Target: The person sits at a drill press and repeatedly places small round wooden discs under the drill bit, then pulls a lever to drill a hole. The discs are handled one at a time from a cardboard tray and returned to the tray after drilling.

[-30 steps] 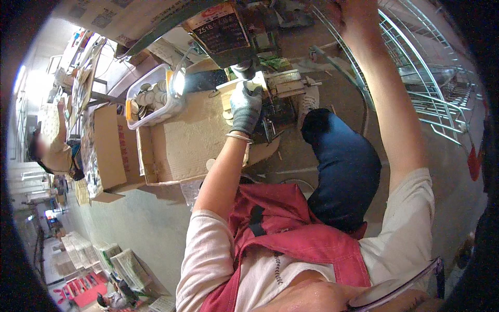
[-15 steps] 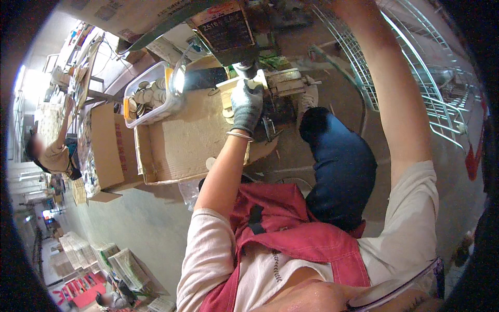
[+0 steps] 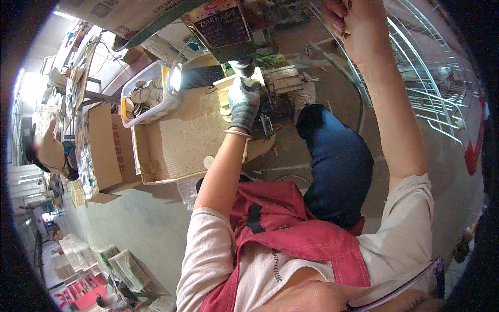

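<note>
My left hand (image 3: 244, 106), in a grey glove, is curled at a pale wooden fixture (image 3: 223, 89) beneath the chuck (image 3: 243, 65) of a drill press (image 3: 221, 28); what its fingers grip is hidden. A metal vise (image 3: 286, 78) adjoins the fixture. My right hand (image 3: 349, 28) is raised at the top right with bent fingers, and what it holds cannot be made out. Just left of the fixture, a clear plastic bin (image 3: 160, 109) holds several pale discs (image 3: 140, 96), beside a bright work lamp (image 3: 175, 78).
A cardboard tray (image 3: 182, 135) lies below the bin, an open carton (image 3: 104, 145) left of it. Wire racks (image 3: 426, 88) stand at right. A co-worker (image 3: 57, 156) works at a cluttered bench on the left; another person (image 3: 112, 296) sits by stacked boards (image 3: 119, 260) at lower left.
My raised right hand has come slightly down and left since half a second ago, showing more of its fingers. My left hand stays at the fixture. The co-worker's arm on the left has moved.
</note>
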